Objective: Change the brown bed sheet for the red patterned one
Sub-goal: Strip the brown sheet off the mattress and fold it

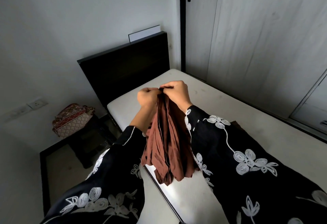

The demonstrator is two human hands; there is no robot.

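Observation:
The brown bed sheet (166, 146) hangs gathered in long folds above the bare white mattress (221, 117). My left hand (147, 97) and my right hand (177, 92) are side by side, both pinching the sheet's top edge. Its lower end dangles near the mattress's near left edge. The red patterned sheet (72, 119) lies folded in a pile on a dark stand to the left of the bed, near the wall.
A dark headboard (123, 71) stands at the far end of the bed with a white board behind it. Pale wardrobe doors (256, 38) run along the right side. A dark frame (42, 167) lies on the floor at left.

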